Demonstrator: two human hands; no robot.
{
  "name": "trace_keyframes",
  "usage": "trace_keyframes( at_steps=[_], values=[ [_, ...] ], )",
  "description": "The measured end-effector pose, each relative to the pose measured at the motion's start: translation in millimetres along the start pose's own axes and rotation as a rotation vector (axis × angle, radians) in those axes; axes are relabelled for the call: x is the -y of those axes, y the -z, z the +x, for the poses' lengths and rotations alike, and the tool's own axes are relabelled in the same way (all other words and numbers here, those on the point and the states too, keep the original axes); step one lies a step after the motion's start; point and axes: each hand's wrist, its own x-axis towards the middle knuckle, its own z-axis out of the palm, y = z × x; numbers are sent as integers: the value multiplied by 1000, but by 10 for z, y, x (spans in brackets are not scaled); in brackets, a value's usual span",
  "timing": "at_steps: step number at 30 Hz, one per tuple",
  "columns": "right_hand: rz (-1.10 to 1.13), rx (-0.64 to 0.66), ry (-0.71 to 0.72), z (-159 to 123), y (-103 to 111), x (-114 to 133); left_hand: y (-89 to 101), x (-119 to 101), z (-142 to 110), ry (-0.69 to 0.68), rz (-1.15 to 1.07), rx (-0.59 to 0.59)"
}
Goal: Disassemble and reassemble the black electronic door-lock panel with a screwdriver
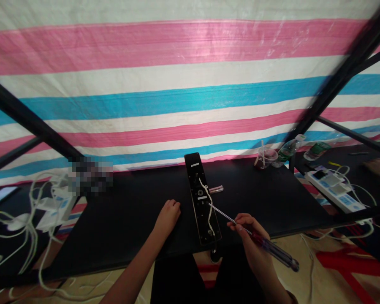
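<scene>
A long black panel (199,185) with a white cable along it lies on the black table (129,219), running away from me. My right hand (251,236) is closed round a screwdriver (240,226) with a clear and red handle. Its metal tip touches the panel near the middle. My left hand (168,213) rests on the table just left of the panel, fingers curled under, nothing visible in it. A small pinkish part (215,189) lies right of the panel.
A plastic cup (266,157) with a straw and two bottles (286,151) stand at the back right. A white power strip (334,190) with cables lies on the right table; white chargers and cables (47,207) lie at the left. A striped tarp hangs behind.
</scene>
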Motion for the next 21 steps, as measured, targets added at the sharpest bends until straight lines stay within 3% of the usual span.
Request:
trace_keyframes(
  at_steps=[6,12,15,18,21],
  values=[
    [-13,0,-9,10,23,-17,-88,13,-76,24,-150,-175],
    [10,11,-29,35,7,-49,188,-71,-81,201,-511,-395],
    [45,19,-38,42,-44,-18,381,-215,-135,376,-902,-513],
    [131,45,-52,28,-146,96,552,-460,-236,473,-1502,-631],
    [232,129,-52,2,-276,264,700,-742,-366,515,-1970,-608]
  ],
)
